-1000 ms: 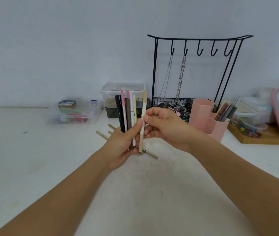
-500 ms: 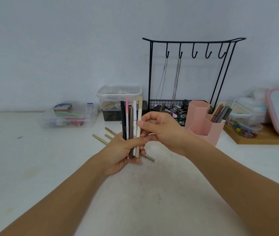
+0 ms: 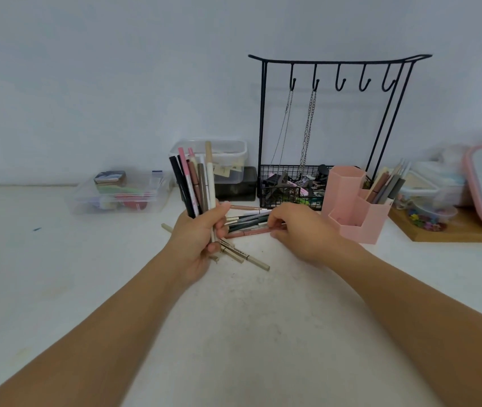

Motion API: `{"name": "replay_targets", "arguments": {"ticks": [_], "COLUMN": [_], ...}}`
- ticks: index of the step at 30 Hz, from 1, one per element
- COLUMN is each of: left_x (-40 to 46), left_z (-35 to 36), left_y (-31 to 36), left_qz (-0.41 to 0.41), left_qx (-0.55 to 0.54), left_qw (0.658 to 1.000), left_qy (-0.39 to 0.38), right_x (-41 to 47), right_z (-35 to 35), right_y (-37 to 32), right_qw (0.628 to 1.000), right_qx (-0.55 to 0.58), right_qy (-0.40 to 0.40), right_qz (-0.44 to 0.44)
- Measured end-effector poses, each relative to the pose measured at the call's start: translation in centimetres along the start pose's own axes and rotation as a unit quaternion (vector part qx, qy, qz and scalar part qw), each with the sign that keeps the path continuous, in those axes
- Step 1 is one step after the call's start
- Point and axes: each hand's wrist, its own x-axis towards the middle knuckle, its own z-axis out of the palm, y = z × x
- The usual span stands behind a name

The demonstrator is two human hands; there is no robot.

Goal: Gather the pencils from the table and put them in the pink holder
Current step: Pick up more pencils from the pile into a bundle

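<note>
Our left hand (image 3: 198, 245) has fingers curled round a bundle of pencils (image 3: 195, 183), held near upright w/ tips fanned a bit: black, pink, brown and cream ones. Our right hand (image 3: 298, 230) is down at the table (image 3: 57, 274), fingertips (image 3: 272, 223) curled onto a group of loose pencils (image 3: 248, 223) lying roughly side by side; can't tell if one's actually pinched yet. A few cream pencils (image 3: 245, 257) lie crossed under and just beside the left hand. The pink holder (image 3: 354, 212) stands just right of our right hand, w/ several pencils already in its rear right compartment. Behind: black wire jewelry stand (image 3: 336, 127) w/ chains, clear plastic boxes (image 3: 122, 195) to the left.
</note>
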Motion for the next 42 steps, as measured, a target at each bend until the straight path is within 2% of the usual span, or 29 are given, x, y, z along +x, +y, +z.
{"name": "replay_targets", "arguments": {"ticks": [10,13,16,19,25,28,31,38,40,42], "left_x": [0.2,0.3,0.2,0.1,0.2,0.4,0.4,0.3,0.3,0.3], "left_z": [0.0,-0.1,-0.1,0.2,0.0,-0.2,-0.3,-0.1,-0.1,-0.1], "left_y": [-0.4,-0.5,-0.6,-0.7,-0.6,-0.6,-0.7,-0.9,-1.0,-1.1], "left_qz": [-0.008,-0.005,-0.005,-0.002,0.006,0.006,0.004,0.003,0.005,0.008], "left_qx": [-0.003,-0.005,0.012,0.014,0.022,0.019,0.021,0.038,0.044,0.048], "left_qw": [1.000,1.000,1.000,1.000,0.999,0.999,0.999,0.999,0.999,0.999], "left_qy": [0.015,0.022,0.019,0.006,0.033,0.038,0.029,0.021,0.022,0.023], "right_x": [0.6,1.0,0.9,0.8,0.1,0.2,0.6,1.0,1.0,0.9], "right_z": [-0.7,-1.5,-2.6,-2.5,0.7,0.5,-0.3,-0.7,-0.5,-0.4], "right_y": [0.9,0.6,-0.5,-1.3,-0.5,-0.3,0.2,1.2,1.1,0.8], "right_qw": [0.998,0.998,0.986,0.983,0.998,0.998,1.000,0.997,0.998,0.999], "right_qx": [-0.018,0.036,0.160,0.183,0.069,0.060,0.015,-0.022,-0.023,0.004], "right_qy": [-0.055,-0.040,-0.035,-0.026,0.002,0.021,-0.005,-0.064,-0.060,-0.023], "right_qz": [0.015,0.025,0.028,0.017,-0.001,-0.001,0.010,0.022,0.024,0.029]}}
